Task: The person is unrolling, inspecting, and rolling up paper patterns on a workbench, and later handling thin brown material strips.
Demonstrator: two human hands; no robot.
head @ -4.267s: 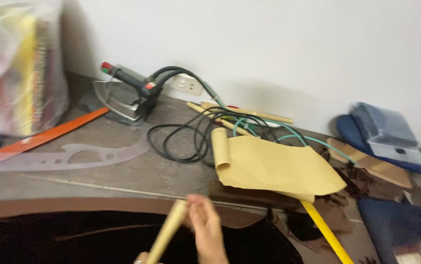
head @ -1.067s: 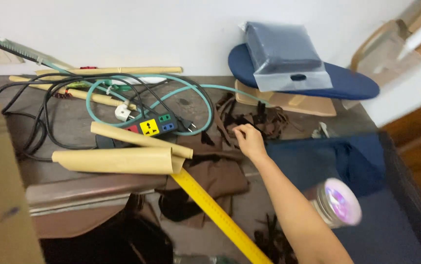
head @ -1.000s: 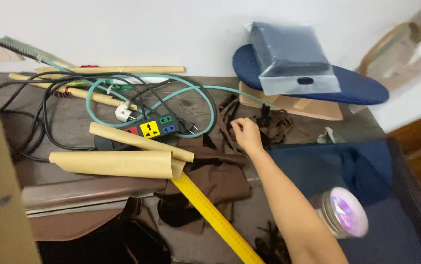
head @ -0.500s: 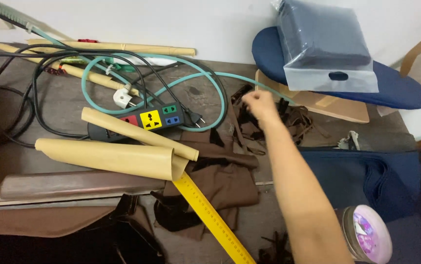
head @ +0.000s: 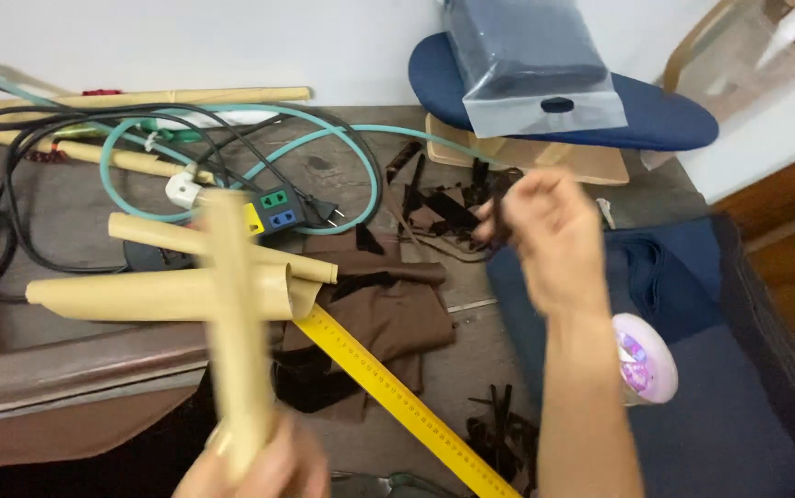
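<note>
My left hand (head: pixel 264 466) sits at the bottom edge, closed around a rolled tan paper tube (head: pixel 231 323) that stands up, blurred, over the table. My right hand (head: pixel 550 235) is raised above the table's right part, fingers curled, pinching a thin dark fabric strip (head: pixel 492 214) at its fingertips. Just beyond it lies a pile of dark fabric scraps (head: pixel 448 198). Under the tube lie rolled sheets of tan paper (head: pixel 139 293) and a yellow ruler (head: pixel 397 397) running diagonally.
Brown fabric (head: pixel 388 314) lies mid-table. A power strip (head: pixel 273 207), teal cable (head: pixel 361 175) and black cords (head: pixel 10 203) are at the back left. A navy padded board (head: pixel 665 115) carries a bagged dark cloth (head: pixel 531 55). Navy fabric (head: pixel 711 397) and a pink-lidded jar (head: pixel 645 358) are on the right.
My right hand has come up off the scrap pile towards me with a dark strip. My left hand has brought the paper tube up into view.
</note>
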